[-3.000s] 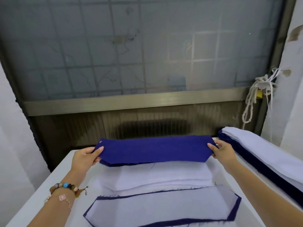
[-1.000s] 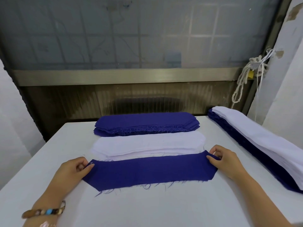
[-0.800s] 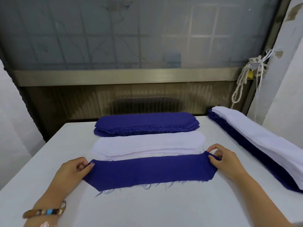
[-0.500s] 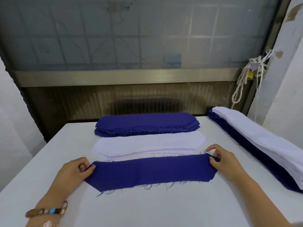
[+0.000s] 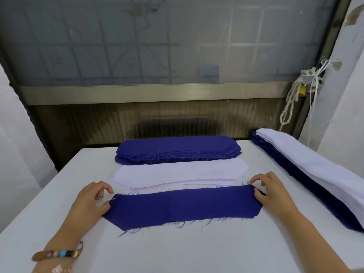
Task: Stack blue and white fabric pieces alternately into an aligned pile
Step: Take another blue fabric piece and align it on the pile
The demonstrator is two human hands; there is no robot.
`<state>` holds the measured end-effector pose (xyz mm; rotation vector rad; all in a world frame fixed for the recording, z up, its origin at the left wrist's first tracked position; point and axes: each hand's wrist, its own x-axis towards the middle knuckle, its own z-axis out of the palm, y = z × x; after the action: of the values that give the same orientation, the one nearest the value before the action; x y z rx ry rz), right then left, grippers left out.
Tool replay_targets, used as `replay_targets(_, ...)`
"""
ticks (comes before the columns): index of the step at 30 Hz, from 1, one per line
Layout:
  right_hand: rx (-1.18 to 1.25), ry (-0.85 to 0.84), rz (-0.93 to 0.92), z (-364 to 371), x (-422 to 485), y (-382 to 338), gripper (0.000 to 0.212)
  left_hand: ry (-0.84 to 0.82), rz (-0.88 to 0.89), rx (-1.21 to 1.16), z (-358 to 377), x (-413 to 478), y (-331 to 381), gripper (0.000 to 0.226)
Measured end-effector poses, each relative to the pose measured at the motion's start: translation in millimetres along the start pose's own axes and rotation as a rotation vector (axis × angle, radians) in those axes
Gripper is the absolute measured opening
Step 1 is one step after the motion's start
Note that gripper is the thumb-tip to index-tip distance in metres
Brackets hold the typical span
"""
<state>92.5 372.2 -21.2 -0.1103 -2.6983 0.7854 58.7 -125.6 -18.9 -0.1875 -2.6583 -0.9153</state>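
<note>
A single blue fabric piece lies flat near the table's front, with frayed threads along its near edge. My left hand is at its left end, thumb touching the edge and fingers loosely curled just above the cloth. My right hand is at the right end, thumb resting on the corner and index finger lifted off. Behind the piece lies a white stack, and behind that a blue stack.
A long pile of white pieces over blue ones runs along the right edge of the white table. A dark wall panel and a window stand behind the table; a knotted rope hangs at the right.
The blue piece was carried from above the far stack down to the front of the table. In the last half second my fingers have lifted off its ends, leaving the thumbs on it.
</note>
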Motion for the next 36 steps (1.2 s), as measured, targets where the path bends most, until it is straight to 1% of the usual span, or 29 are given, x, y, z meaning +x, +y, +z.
replay_targets(2, -0.047, 0.044, -0.058, -1, 0, 0, 0.021, 0.002, 0.052, -0.022, 1, 0, 3, 0.037)
replay_targets(4, -0.042, 0.059, -0.130, -1, -1, -2, 0.019, -0.004, 0.077, -0.113, 3, -1, 5, 0.027)
replay_targets(6, -0.002, 0.032, -0.181, 0, -1, -3, 0.018, -0.058, 0.073, -0.182, 4, -2, 8, 0.015)
replay_targets(9, 0.028, -0.057, -0.219, 1, -1, -3, 0.017, -0.153, 0.041, -0.160, 7, -1, 7, 0.015)
replay_targets(11, 0.042, -0.126, -0.205, 2, 0, -2, 0.018, -0.174, 0.022, -0.145, 7, 0, 7, 0.017)
replay_targets(13, 0.066, -0.156, -0.181, 3, 2, 0, 0.019, -0.179, 0.007, -0.147, 7, 0, 7, 0.018)
replay_targets(19, 0.079, -0.153, -0.163, 5, 5, 3, 0.019, -0.181, -0.008, -0.147, 8, 0, 5, 0.014)
replay_targets(24, 0.035, -0.124, -0.175, 6, 5, 2, 0.018, -0.199, -0.032, -0.220, 8, 2, 6, 0.013)
replay_targets(26, -0.022, -0.094, -0.165, 6, 7, -1, 0.018, -0.152, -0.062, -0.253, 6, 6, 7, 0.013)
replay_targets(28, -0.073, -0.042, -0.167, 5, 14, -8, 0.016, -0.056, -0.079, -0.224, 5, 15, 12, 0.013)
replay_targets(31, -0.161, -0.007, -0.210, 6, 31, -31, 0.006, 0.026, -0.032, -0.159, 7, 36, 32, 0.010)
replay_targets(33, -0.177, -0.011, -0.260, 11, 47, -52, 0.011, 0.032, 0.042, -0.106, 12, 54, 47, 0.013)
replay_targets(36, -0.179, 0.029, -0.320, 26, 74, -86, 0.023, 0.049, 0.149, 0.047, 25, 83, 68, 0.026)
